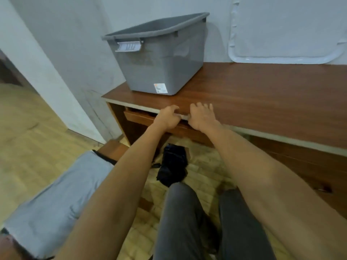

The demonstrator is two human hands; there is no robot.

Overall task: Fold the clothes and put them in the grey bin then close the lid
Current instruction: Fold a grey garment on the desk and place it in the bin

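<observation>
Both your hands at the desk [262, 102] front edge, clothes down low.
Nearest, one pale blue-grey cloth [56, 184] lies at your left and one black garment [172, 166] on the floor. Your left hand [168, 118] curls its fingers over the desk's edge; your right hand [201, 115] rests beside it, fingers spread. Beyond, one open grey bin [157, 59] stands on the desk, one white lid [281, 34] against the wall.

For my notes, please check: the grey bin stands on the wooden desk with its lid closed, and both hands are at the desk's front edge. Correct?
Only the lid is wrong. The head view shows the grey bin on the wooden desk open; a white lid leans against the wall. The left hand and right hand are at the desk's front edge.
</observation>
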